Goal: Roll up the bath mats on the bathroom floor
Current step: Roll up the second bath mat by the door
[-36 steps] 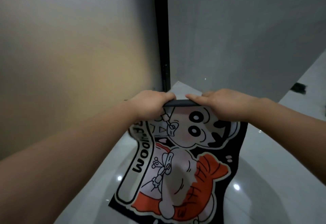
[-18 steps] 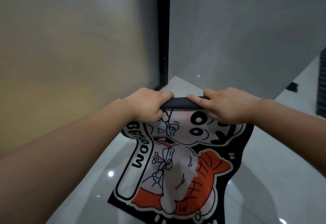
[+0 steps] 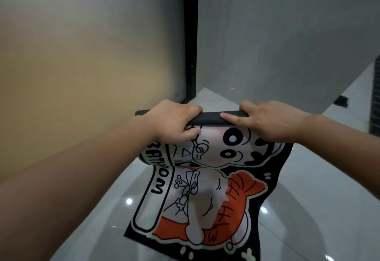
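Observation:
A black bath mat [image 3: 207, 195] with a cartoon figure, an orange fish and the word BATHROOM hangs in front of me, lifted off the glossy floor. Its top edge is wound into a thin black roll [image 3: 207, 118] held level between both hands. My left hand [image 3: 174, 120] grips the left part of the roll, fingers curled over it and thumb under. My right hand [image 3: 271, 123] holds the right part, index finger stretched along the roll. The mat's lower end runs out of view at the bottom.
A beige wall [image 3: 82, 65] stands close on the left and a grey wall [image 3: 287, 34] on the right, meeting at a black door frame [image 3: 190, 40]. White glossy floor tiles [image 3: 320, 209] spread below. A small dark floor drain [image 3: 341, 101] sits at far right.
The black roll at the mat's top has grown longer and thicker as both hands turned it. My hands have spread apart along it, and the printed face sits closer to the roll.

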Action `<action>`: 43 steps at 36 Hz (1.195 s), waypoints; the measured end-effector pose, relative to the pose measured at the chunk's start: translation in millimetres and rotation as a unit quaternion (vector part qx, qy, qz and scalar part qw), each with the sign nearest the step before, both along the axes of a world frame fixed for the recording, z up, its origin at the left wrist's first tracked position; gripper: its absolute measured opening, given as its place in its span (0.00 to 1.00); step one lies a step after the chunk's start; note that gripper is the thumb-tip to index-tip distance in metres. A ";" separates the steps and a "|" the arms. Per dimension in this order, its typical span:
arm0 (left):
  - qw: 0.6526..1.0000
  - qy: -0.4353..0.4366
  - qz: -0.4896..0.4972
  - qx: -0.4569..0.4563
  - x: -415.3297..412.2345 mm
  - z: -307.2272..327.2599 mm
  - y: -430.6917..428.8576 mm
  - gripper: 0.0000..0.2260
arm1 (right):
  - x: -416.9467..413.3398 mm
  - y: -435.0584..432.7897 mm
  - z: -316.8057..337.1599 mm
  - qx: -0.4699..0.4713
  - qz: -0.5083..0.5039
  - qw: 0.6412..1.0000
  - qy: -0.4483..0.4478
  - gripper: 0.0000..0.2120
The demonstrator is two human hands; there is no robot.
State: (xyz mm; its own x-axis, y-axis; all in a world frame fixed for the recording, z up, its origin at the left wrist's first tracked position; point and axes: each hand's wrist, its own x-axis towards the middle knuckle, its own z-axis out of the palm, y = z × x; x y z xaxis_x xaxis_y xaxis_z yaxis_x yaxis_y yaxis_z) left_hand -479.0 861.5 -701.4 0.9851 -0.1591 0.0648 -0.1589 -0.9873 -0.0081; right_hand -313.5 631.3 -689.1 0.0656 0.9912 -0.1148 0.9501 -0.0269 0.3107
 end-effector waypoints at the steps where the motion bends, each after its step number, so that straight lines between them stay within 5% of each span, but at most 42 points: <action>1: 1.000 0.004 -0.004 -0.008 -0.9 -0.6 -0.2 0.16 | -0.8 -1.2 -1.3 0.008 0.009 1.000 -0.002 0.37; 4: 1.000 0.016 -0.002 -0.013 0.9 -2.1 2.4 0.12 | -3.3 -4.6 -2.2 0.022 0.011 1.000 0.017 0.26; 11: 0.998 0.046 0.046 -0.021 6.8 1.3 7.0 0.07 | -1.6 -2.1 -2.0 0.010 -0.071 0.996 0.061 0.31; 16: 0.997 0.030 0.069 0.009 8.9 -1.7 -0.5 0.07 | -3.8 -1.4 -1.5 0.023 -0.115 0.987 0.112 0.09; 19: 0.992 0.057 0.102 -0.048 9.8 -3.0 -3.5 0.09 | -5.6 -1.1 -0.3 0.002 -0.173 0.974 0.144 0.13; 22: 0.994 0.045 0.085 -0.056 8.1 -1.7 -1.7 0.13 | -3.8 -1.8 -2.6 -0.033 -0.146 0.986 0.076 0.31; 27: 0.998 -0.009 0.019 -0.055 4.8 0.4 2.2 0.17 | -5.6 -6.6 -2.8 0.072 -0.054 0.996 0.020 0.33; 35: 0.997 0.021 0.053 -0.057 10.0 -0.1 0.0 0.07 | -9.2 -5.7 -2.3 0.086 -0.057 0.995 -0.018 0.17; 43: 0.995 0.031 0.090 -0.042 15.1 0.8 -4.3 0.11 | -19.9 4.9 6.2 0.068 -0.162 0.976 0.126 0.08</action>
State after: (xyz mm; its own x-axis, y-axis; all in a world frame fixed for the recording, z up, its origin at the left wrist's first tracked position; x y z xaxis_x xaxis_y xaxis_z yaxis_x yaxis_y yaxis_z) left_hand -463.9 857.1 -700.6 0.9997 0.0229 0.0094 0.0221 -0.9965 0.0802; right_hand -333.4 636.2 -682.9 0.3654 0.9301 -0.0361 0.9305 -0.3640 0.0405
